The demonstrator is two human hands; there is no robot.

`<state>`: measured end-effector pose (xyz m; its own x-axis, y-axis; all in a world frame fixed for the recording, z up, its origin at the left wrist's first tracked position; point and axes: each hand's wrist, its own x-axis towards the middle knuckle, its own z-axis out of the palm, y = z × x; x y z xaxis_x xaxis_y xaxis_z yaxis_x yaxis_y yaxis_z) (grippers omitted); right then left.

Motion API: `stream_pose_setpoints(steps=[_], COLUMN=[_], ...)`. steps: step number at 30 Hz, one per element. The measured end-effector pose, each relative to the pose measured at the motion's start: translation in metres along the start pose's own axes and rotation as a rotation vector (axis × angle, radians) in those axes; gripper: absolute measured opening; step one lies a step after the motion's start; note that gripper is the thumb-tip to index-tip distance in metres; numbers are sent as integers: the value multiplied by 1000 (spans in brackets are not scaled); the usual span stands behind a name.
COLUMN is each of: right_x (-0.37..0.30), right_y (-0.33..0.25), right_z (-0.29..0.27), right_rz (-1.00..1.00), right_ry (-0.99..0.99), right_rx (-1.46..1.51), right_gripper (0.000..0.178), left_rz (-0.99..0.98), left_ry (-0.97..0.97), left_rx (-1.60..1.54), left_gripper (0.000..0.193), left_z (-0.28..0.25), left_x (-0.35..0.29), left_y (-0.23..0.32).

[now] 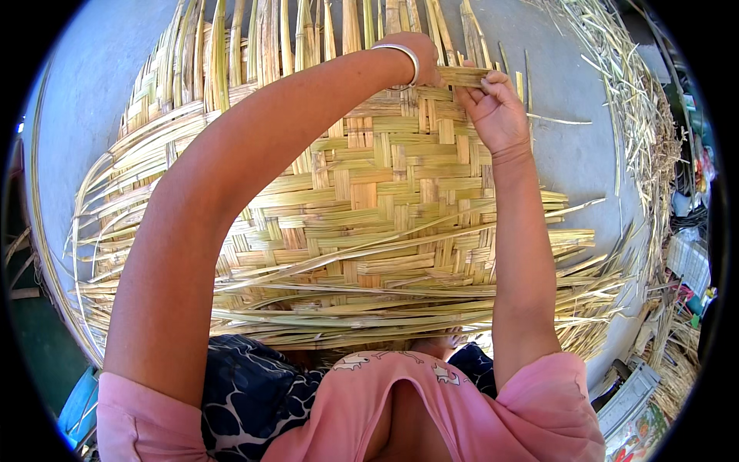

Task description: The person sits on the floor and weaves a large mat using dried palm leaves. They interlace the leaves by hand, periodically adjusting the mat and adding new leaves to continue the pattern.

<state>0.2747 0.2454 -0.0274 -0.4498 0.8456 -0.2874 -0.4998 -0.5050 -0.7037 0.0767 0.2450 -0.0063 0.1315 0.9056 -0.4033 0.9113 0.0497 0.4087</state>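
Observation:
A large woven mat (377, 185) of flat yellow-green reed strips lies on the floor in front of me. At its far right part, my left hand (416, 55), with a white bangle at the wrist, is closed at one end of a short flat stretch of reed strip (464, 76). My right hand (496, 112) pinches the other end of this strip between thumb and fingers, palm turned up. Upright strips (286, 38) stick out past the mat's far edge, close beyond my hands. My left forearm hides part of the weave.
Loose long strips (369, 312) lie across the near side of the mat, by my legs. Split reed scraps (643, 115) form a heap along the right side of the grey floor (566, 73). A blue container (79, 408) stands at the lower left.

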Motion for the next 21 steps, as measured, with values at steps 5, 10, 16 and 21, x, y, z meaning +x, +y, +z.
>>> stream_pose_setpoints(steps=[5, 10, 16, 21], right_x=[35, 74, 113, 107], right_y=[-24, -29, -45, -39], right_z=[-13, -1, 7, 28], right_rz=[-47, 67, 225, 242], right_ry=[151, 256, 171, 98], right_rx=[-359, -831, -1013, -862], right_gripper=[14, 28, 49, 44], left_rz=[-5, -105, -187, -235], left_ry=[167, 213, 330, 326], left_rx=[-13, -143, -277, -362], left_gripper=[31, 30, 28, 28], left_z=[4, 0, 4, 2], left_x=[-11, -18, -14, -14], left_y=[1, 7, 2, -5])
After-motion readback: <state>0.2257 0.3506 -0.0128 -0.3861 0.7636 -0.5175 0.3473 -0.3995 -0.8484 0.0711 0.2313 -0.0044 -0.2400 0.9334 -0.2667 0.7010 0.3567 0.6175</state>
